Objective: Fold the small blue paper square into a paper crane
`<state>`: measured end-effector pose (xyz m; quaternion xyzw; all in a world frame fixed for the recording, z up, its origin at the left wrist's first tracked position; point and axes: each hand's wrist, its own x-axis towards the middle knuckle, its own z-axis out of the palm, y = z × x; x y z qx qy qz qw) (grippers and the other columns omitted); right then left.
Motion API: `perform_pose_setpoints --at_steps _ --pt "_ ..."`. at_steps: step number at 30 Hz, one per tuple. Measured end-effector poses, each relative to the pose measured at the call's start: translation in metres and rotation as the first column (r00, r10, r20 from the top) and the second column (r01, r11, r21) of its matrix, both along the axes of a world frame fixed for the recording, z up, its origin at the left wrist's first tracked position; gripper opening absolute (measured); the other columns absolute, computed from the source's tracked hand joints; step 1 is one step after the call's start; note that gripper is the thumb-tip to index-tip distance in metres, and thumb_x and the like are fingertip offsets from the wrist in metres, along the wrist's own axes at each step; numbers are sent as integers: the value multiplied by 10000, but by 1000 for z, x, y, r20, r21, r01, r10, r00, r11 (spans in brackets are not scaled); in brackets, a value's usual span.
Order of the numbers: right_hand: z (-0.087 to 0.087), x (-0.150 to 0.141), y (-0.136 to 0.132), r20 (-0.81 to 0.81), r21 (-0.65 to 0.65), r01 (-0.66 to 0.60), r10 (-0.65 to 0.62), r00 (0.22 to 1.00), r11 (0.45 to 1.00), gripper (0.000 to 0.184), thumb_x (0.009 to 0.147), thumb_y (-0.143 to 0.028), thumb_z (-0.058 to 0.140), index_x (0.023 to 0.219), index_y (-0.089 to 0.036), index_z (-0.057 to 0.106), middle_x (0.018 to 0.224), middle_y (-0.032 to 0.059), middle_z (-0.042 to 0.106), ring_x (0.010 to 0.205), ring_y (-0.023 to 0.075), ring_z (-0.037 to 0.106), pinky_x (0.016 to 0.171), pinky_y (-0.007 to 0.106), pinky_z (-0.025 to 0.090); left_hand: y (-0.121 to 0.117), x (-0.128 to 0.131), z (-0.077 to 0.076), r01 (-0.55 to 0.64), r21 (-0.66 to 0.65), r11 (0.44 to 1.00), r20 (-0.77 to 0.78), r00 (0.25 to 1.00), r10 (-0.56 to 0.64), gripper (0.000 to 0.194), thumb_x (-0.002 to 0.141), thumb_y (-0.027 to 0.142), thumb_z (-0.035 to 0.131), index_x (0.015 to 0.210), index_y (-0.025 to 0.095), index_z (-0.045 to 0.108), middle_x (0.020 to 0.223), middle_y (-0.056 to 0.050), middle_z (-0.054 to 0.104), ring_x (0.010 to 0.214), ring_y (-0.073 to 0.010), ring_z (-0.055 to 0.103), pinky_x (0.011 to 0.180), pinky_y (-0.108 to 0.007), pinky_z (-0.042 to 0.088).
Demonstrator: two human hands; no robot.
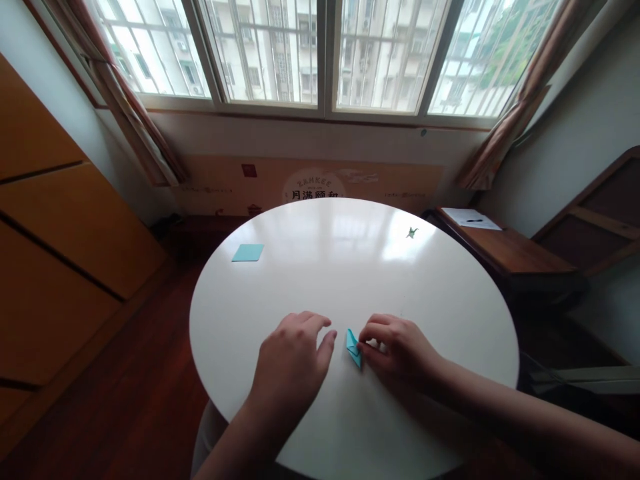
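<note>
Barred windows point(280, 60) stand between gathered curtains point(133, 113), above a printed panel point(215, 180). Left: wooden cabinet point(55, 220). Right: a dark pen point(475, 221) lies on white paper point(455, 216).

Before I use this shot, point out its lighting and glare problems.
In the head view, the window is overbright and its scene partly washed out; in the same head view, glare whitens the tabletop around the small green folded paper, a soft shadow darkens it below the right hand, and the floor is dim.
</note>
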<state>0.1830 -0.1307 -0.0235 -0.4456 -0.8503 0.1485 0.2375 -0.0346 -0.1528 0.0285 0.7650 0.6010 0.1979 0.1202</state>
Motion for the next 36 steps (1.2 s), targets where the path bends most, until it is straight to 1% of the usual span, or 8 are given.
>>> perform_pose_setpoints --at_steps 4,8,10,13,17,21,26,36 --pt "11 3 8 -19 171 -21 25 1000 985 129 937 -220 596 845 -178 676 825 38 679 656 121 601 599 224 408 23 0 2 20 -209 978 268 963 38 387 932 385 568 1231 169 683 1051 -113 759 937 -286 699 810 -405 556" --pt "34 5 15 3 395 -30 31 1000 918 190 980 -212 541 850 -154 666 832 61 684 674 128 618 598 222 414 44 9 10 236 -410 881 665 739 111 594 903 427 606 1394 103 521 1038 -167 742 910 -283 711 579 -304 564" --pt "45 6 18 6 474 -43 46 999 880 205 992 -216 533 842 -154 658 825 58 687 667 126 614 584 220 412 52 15 18 346 -419 839 766 632 121 576 870 365 654 1369 105 532 1010 -158 742 900 -261 713 552 -272 562" --pt "58 6 25 -44 532 -19 49 998 847 178 986 -230 554 853 -163 650 847 56 695 675 130 621 579 225 432 61 23 30 372 -347 861 822 562 88 444 827 251 667 1249 122 622 899 -109 746 798 -211 708 515 -221 535" --pt "64 2 38 -411 266 152 -31 911 952 196 961 -362 611 1033 -180 618 965 78 695 745 158 677 550 218 503 71 33 39 287 -211 934 878 476 52 354 795 223 672 1133 119 674 826 -81 742 727 -188 696 502 -207 517" --pt "60 -11 52 -761 -144 -22 -96 642 989 355 957 -505 580 1133 -200 534 886 42 674 695 161 681 484 222 536 80 44 36 210 -76 975 925 380 -10 233 795 236 675 1002 128 681 797 -55 728 731 -186 683 511 -214 520" --pt "45 -21 61 -869 -214 -49 -167 465 976 346 863 -482 716 989 -192 577 829 18 639 692 151 647 489 229 562 88 54 21 166 -7 986 913 403 -62 113 758 163 655 857 140 704 792 -44 707 741 -172 641 520 -210 493" --pt "30 -11 59 -887 -328 -152 -248 389 932 196 873 -345 747 927 -191 639 798 12 663 691 157 686 476 233 597 99 50 -3 316 -270 910 940 291 178 160 764 260 771 861 133 777 728 -54 713 613 -130 579 447 -185 418"
